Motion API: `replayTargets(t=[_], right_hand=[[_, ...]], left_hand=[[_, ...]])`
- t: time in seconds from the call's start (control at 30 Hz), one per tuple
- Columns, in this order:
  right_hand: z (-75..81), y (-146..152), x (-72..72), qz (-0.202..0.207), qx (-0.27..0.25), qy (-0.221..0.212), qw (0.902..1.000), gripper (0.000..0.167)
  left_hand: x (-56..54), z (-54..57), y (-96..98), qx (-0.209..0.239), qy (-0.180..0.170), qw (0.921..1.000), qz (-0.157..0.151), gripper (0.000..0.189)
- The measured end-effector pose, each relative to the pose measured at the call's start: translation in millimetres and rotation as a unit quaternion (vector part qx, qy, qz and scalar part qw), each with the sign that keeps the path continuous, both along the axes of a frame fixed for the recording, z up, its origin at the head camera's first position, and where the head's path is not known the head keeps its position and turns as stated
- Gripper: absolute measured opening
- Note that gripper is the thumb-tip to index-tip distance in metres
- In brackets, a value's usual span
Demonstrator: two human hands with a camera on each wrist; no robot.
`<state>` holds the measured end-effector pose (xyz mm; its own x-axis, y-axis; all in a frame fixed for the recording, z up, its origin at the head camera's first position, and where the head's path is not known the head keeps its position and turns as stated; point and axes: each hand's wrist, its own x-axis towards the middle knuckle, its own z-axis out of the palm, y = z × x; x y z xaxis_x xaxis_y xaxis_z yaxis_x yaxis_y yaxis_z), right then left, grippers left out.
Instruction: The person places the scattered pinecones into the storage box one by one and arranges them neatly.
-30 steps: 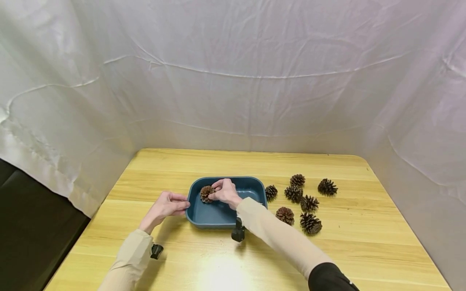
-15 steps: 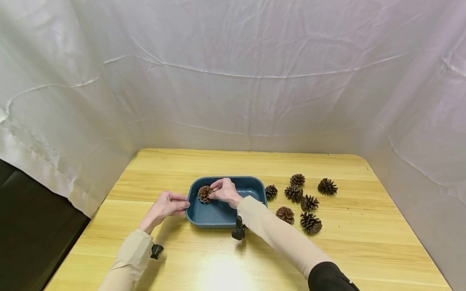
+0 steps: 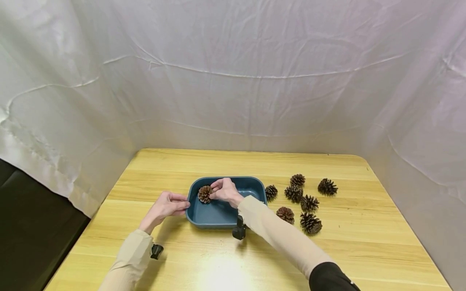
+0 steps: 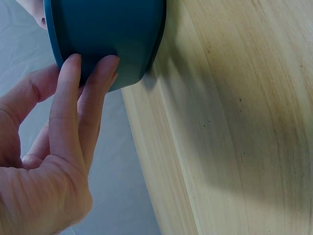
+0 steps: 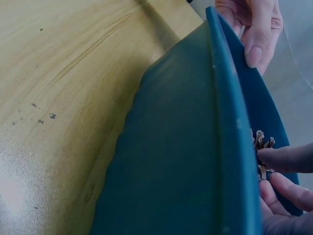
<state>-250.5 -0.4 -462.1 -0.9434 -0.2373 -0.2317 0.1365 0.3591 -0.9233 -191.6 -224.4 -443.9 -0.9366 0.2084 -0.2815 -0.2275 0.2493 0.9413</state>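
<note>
Inside the dark blue rectangular tub (image 3: 218,224), toward its left end, sits a brown pine cone (image 3: 204,194). My right hand (image 3: 226,191) reaches over the front rim and pinches the cone from its right side. The right wrist view shows a thumb and fingers (image 5: 286,159) around a few scales of the cone (image 5: 260,142), the rest hidden by the tub wall. At the tub's left end my left hand (image 3: 168,206) touches the rim with fairly straight fingers. In the left wrist view fingertips (image 4: 108,63) lie against the tub's outer wall (image 4: 132,63).
Several pine cones lie right of the tub, among them a brown one (image 3: 285,215), a dark one (image 3: 271,193) close to its right wall and another (image 3: 327,187) farthest right. The wooden table (image 3: 174,161) is bordered by a white curtain (image 3: 247,101).
The cone in my right hand has shifted slightly left and turned a little within the tub. My left hand and the other cones stay where they were.
</note>
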Motion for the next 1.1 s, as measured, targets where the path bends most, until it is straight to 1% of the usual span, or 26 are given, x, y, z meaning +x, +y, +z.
replayTargets(t=[0.23,0.6,0.73,0.93,1.1], right_hand=[[1.2,1,0.7,0.002,-0.002,0.001,1.0000,0.031],[6.5,5,1.0,0.012,-0.033,-0.015,0.9993,0.034],[9.7,10,1.2,0.026,-0.044,-0.018,0.9985,0.036],[15.4,20,1.4,0.050,-0.072,-0.033,0.9956,0.040],[24.1,35,3.5,0.084,-0.092,-0.042,0.9913,0.042]], left_hand=[[0.1,0.4,0.6,-0.001,-0.002,1.0000,0.003,0.043],[0.3,-0.3,0.3,-0.001,-0.001,1.0000,0.003,0.043],[0.2,-0.2,0.3,-0.001,-0.002,1.0000,0.004,0.043],[0.1,-0.2,0.2,0.002,-0.002,1.0000,0.005,0.043],[0.7,0.4,0.4,-0.001,0.000,1.0000,0.004,0.042]])
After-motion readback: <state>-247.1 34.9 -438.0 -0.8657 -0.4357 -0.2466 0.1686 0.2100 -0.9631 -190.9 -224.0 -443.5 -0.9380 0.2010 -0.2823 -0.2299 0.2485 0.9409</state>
